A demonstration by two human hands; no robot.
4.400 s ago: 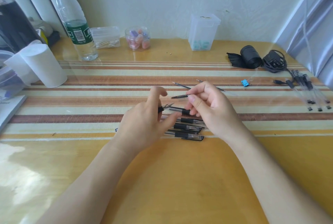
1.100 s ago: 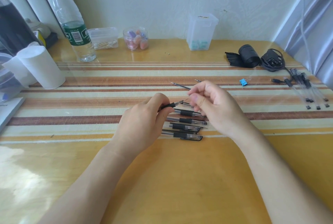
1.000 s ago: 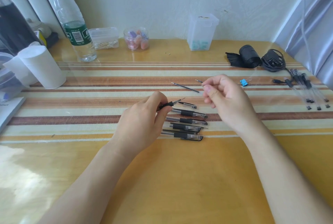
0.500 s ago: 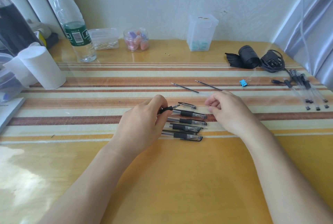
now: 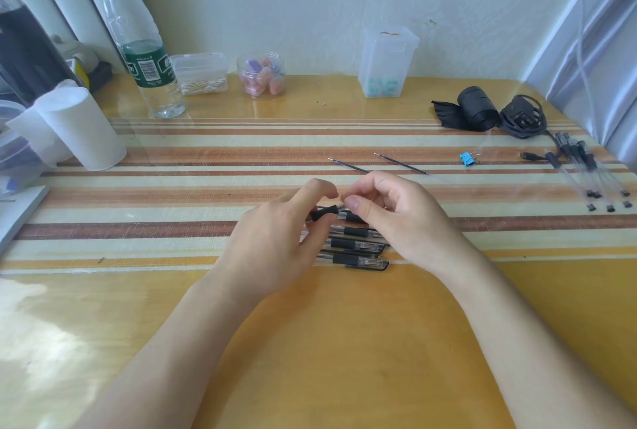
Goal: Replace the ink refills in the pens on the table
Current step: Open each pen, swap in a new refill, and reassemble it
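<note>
Just above the row of pens (image 5: 355, 249), the left hand (image 5: 275, 242) grips one pen (image 5: 325, 213); the right hand (image 5: 403, 221) pinches its tip, likely screwing it on; next comes small, careful twists.

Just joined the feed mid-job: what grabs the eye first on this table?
Both hands meet at the table's centre: the left hand grips a black-gripped pen, and the right hand curls its fingers at the pen's front end, though what they pinch is unclear. Under them lies a row of pens. Just beyond them, two loose ink refills lie side by side.
</note>
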